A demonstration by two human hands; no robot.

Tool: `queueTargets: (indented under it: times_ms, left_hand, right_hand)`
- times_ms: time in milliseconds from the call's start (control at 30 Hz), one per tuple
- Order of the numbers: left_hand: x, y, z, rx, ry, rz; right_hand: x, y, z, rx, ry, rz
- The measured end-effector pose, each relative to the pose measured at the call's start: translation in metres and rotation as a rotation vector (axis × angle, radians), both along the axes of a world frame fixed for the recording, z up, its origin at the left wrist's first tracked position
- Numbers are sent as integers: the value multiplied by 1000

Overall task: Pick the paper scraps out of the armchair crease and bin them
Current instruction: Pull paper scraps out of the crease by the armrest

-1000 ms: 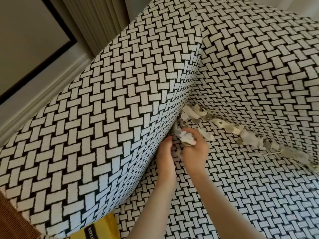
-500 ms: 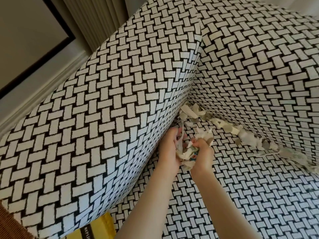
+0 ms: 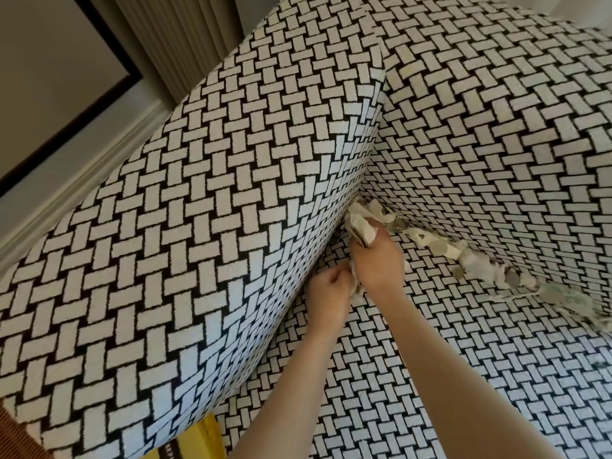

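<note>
Reaching into the corner where the armrest (image 3: 198, 243) meets the backrest (image 3: 496, 127), your right hand (image 3: 377, 263) has its fingers curled round a wad of paper scraps (image 3: 362, 231). It grips them hard against the armrest's inner face, probably so the pieces lift out together rather than singly. Your left hand (image 3: 328, 289) sits just behind it, close beside the armrest, fingers curled and pinching a few white bits that poke out between the two hands, likely to catch strays. The remaining scraps (image 3: 463, 256) trail away from the armrest, wedged where the backrest meets the seat cushion (image 3: 430, 376). Black-and-white basket-weave fabric covers the armchair (image 3: 265, 94). Beyond the armrest hang a pleated curtain (image 3: 185, 44) and a dark-framed panel (image 3: 49, 77), and something yellow (image 3: 185, 448) lies below it. No bin shows.
</note>
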State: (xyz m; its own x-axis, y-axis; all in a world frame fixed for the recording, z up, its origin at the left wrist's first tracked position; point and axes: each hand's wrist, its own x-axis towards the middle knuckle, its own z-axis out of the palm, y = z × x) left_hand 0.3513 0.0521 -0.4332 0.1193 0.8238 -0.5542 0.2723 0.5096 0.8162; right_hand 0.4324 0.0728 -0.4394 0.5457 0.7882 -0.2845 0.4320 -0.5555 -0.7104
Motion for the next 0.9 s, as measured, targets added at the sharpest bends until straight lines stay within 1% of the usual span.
queueTargets:
  times_ms: [67, 100, 133, 200, 233, 267, 367, 467, 533, 600, 633, 700, 767, 833, 900]
  left_hand:
    - [-5, -8, -3, 55, 30, -99]
    - [-7, -13, -5, 77, 23, -183]
    - [-10, -17, -4, 116, 39, -311]
    - [-15, -22, -7, 223, 147, -606]
    - [-18, -23, -12, 262, 184, -680]
    - [-18, -23, -13, 279, 219, -684]
    - [-20, -24, -15, 395, 294, -567]
    - [-27, -31, -14, 493, 390, -465]
    - [-33, -34, -14, 517, 468, -396]
    - [-36, -35, -18, 471, 555, -389]
    - [-36, -35, -23, 413, 561, -373]
    - [-32, -35, -24, 302, 495, -301]
    - [-26, -34, -25, 270, 488, -252]
    - [-25, -32, -27, 256, 525, -249]
    - [-28, -31, -28, 256, 501, -258]
  right_hand:
    - [-3, 1, -3, -74, -94, 45]
    - [-4, 0, -4, -121, -136, 61]
    - [-5, 0, -6, -159, -186, 83]
    - [-6, 1, -9, -194, -263, 113]
    - [-6, 1, -10, -186, -274, 107]
    - [-5, 2, -13, -177, -268, 87]
    - [-1, -1, -14, -148, -264, 58]
    - [0, -12, -13, -94, -272, 194]
    - [-1, -23, -11, -39, -229, 227]
    - [-3, -29, -11, 17, -220, 221]
    - [-5, -31, -10, 26, -238, 220]
    - [-6, -31, -9, 6, -293, 255]
    - [-7, -28, -8, -37, -347, 355]
    - [-10, -24, -5, -73, -385, 452]
    - [-15, -18, -3, -138, -436, 497]
